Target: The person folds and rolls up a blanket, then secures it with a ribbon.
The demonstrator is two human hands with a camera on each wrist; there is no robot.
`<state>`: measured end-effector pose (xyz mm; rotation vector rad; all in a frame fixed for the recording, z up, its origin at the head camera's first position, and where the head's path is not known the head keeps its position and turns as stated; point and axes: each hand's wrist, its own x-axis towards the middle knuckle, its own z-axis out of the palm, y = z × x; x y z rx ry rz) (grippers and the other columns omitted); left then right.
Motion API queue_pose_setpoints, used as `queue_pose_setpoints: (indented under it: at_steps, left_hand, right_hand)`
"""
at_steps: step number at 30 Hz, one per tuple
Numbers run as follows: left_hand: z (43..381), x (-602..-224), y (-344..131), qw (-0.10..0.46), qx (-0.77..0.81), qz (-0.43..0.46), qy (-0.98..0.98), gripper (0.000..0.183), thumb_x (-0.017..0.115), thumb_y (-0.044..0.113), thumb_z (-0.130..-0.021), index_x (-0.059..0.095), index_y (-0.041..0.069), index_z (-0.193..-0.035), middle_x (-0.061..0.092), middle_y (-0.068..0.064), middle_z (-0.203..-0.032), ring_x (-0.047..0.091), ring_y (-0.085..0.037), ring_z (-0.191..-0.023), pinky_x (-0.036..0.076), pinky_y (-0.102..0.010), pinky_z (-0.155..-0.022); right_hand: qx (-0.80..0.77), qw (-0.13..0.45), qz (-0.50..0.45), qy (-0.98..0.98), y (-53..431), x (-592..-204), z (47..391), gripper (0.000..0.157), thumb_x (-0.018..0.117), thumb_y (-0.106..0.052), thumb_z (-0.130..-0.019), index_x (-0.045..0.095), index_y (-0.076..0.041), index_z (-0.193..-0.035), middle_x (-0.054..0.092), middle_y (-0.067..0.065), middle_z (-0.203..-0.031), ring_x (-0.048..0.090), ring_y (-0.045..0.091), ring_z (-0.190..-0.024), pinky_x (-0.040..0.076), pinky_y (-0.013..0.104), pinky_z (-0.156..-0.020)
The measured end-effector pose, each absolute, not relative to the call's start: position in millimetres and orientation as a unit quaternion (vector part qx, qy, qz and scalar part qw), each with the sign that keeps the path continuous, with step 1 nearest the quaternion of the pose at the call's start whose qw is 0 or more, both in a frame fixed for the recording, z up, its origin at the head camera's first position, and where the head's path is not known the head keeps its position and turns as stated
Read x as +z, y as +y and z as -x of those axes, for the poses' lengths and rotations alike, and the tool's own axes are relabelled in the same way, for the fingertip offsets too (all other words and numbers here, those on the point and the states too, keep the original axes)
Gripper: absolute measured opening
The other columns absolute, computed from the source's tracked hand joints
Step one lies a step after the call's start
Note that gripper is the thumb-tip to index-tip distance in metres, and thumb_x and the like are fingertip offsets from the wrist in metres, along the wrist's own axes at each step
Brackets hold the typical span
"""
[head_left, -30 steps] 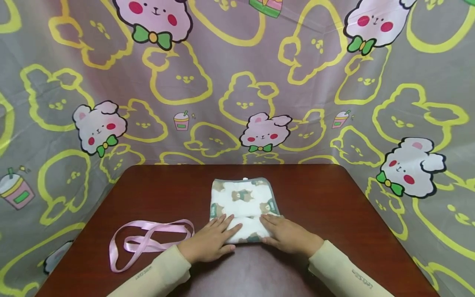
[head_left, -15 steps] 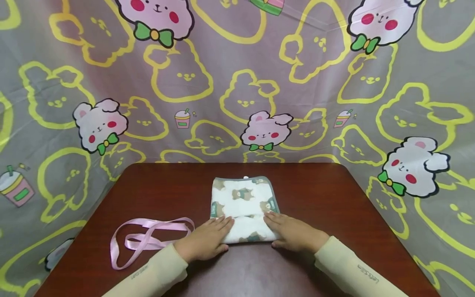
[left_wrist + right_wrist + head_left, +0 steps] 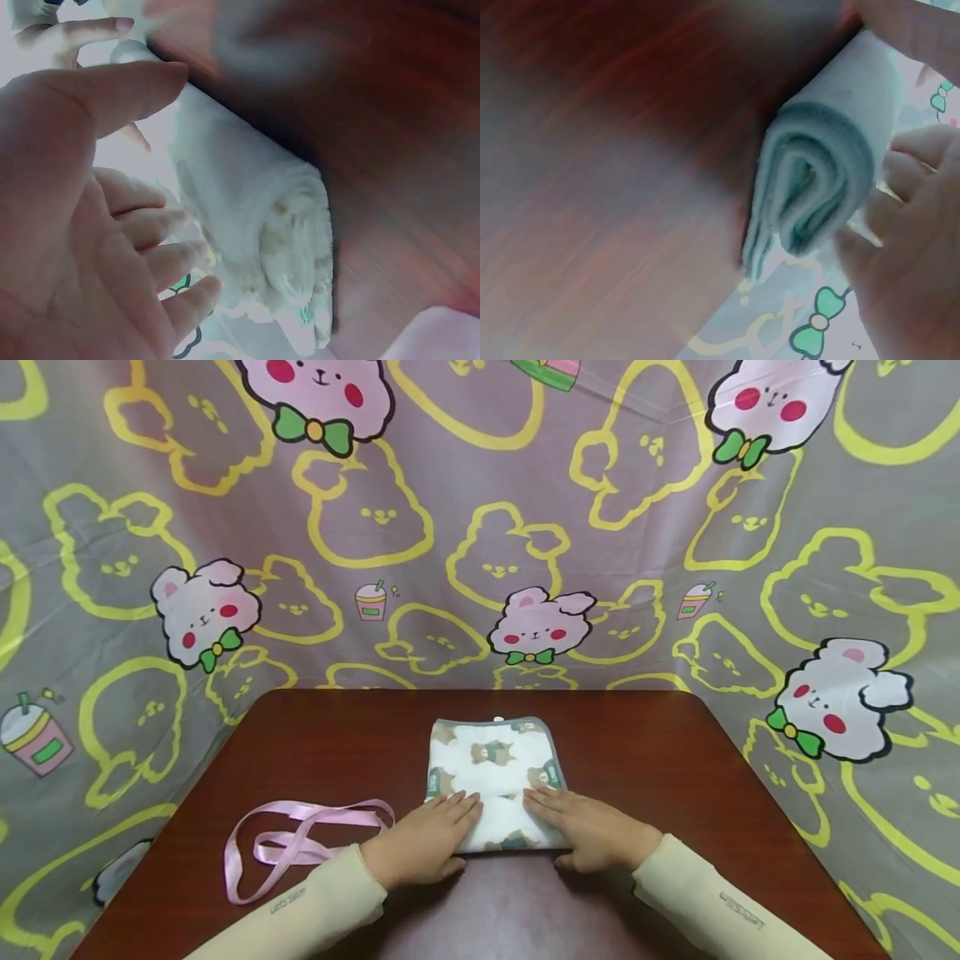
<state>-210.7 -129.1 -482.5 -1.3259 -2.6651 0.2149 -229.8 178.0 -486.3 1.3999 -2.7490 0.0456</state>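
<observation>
A white towel (image 3: 491, 760) with brown-and-green bear prints and a grey-green border lies folded on the table. Its near end is rolled over into a thick fold; the layered coil of the towel (image 3: 825, 150) shows in the right wrist view. My left hand (image 3: 423, 839) rests on the left part of this roll, fingers straight and thumb near the front edge. On the right part, my right hand (image 3: 592, 828) lies the same way, fingers extended over the top. From the left wrist, the towel (image 3: 232, 157) appears as a soft roll beside the outstretched fingers.
A pink satin ribbon (image 3: 337, 816) lies in loose loops on the dark reddish-brown table (image 3: 637, 735), left of my left hand. A curtain (image 3: 465, 468) printed with cartoon rabbits surrounds the table at the back and sides.
Both hands have shifted slightly outward along the roll, then back inward. The left hand's fingers, spread earlier, now lie closer together. The towel and ribbon stay in place.
</observation>
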Motion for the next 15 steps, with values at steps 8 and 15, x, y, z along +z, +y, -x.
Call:
queue_pose_setpoints:
  at_steps: [8, 15]
  left_hand:
    - [217.4, -487.3, -133.6, 0.032, 0.052, 0.421, -0.905, 0.073, 0.071, 0.016, -0.074, 0.046, -0.006, -0.139, 0.046, -0.020, -0.143, 0.044, -0.033, -0.131, 0.033, -0.040, -0.108]
    - [218.3, -490.9, -132.2, 0.069, 0.045, 0.415, -0.906, 0.062, 0.067, 0.009, -0.077, 0.050, -0.009, -0.134, 0.052, -0.022, -0.137, 0.049, -0.033, -0.127, 0.037, -0.041, -0.105]
  right_hand:
    - [0.000, 0.026, -0.439, -0.898, 178.5, -496.5, 233.2, 0.090, 0.075, -0.007, -0.065, 0.038, 0.000, -0.147, 0.038, 0.013, -0.151, 0.038, 0.026, -0.136, 0.034, 0.043, -0.107]
    - [0.006, 0.052, -0.440, -0.896, 177.9, -499.4, 234.7, 0.079, 0.066, 0.001, -0.068, 0.043, 0.004, -0.143, 0.044, 0.017, -0.146, 0.044, 0.030, -0.132, 0.037, 0.045, -0.105]
